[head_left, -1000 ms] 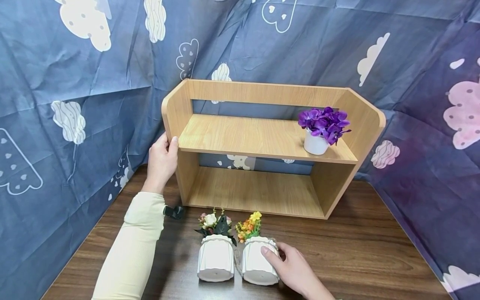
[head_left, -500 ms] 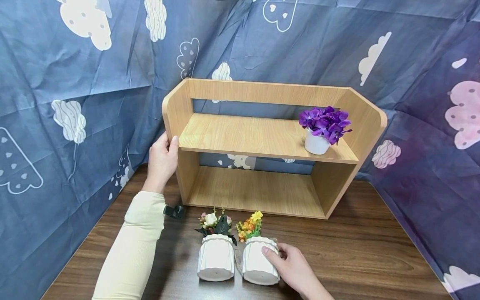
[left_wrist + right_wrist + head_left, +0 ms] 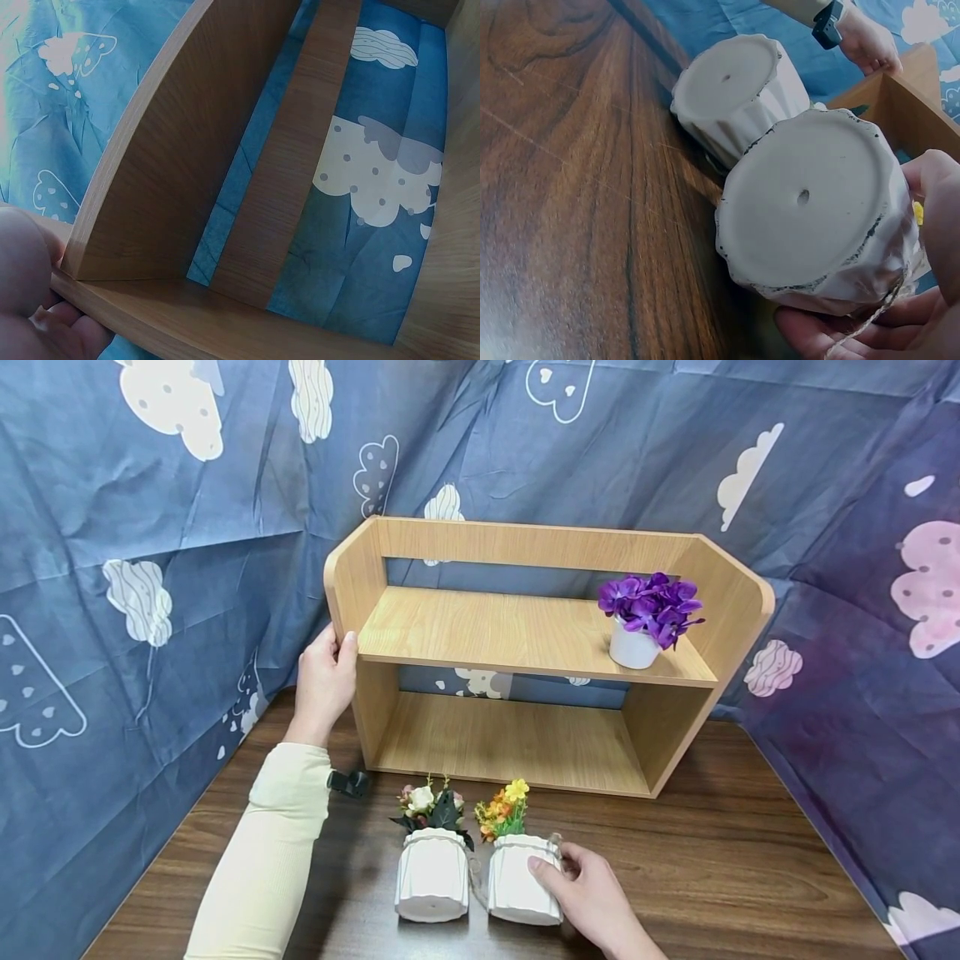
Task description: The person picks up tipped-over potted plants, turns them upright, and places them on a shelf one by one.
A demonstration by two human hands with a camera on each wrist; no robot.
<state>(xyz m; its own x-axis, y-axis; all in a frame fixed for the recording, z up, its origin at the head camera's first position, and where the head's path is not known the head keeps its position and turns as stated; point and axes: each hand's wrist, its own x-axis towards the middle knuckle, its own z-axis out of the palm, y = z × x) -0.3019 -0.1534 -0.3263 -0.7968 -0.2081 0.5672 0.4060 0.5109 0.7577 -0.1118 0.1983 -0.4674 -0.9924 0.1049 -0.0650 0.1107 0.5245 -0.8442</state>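
Note:
My left hand (image 3: 325,681) grips the left side panel of a light wooden two-tier shelf (image 3: 480,664), thumb on its front edge near the upper board. With thumb and fingers, my right hand (image 3: 588,893) holds a white flower pot (image 3: 519,885) tied with twine, orange and yellow flowers (image 3: 504,810) at its far end. This pot lies tipped over, its round base with a small hole facing the right wrist camera. Close on its left lies a second white pot (image 3: 432,881) with cream and pink flowers (image 3: 426,806) and dark leaves, also base toward me.
A small white pot (image 3: 632,646) of purple flowers (image 3: 651,607) stands at the right of the upper board. The shelf rests on a dark wooden table (image 3: 697,868). Blue cloud-print cloth (image 3: 225,610) hangs behind and at both sides. A black wrist camera (image 3: 349,784) sits at my left wrist.
My right hand and the pot with orange and yellow flowers have shifted slightly right and up in the head view. The left hand, the shelf and the other pots stay put.

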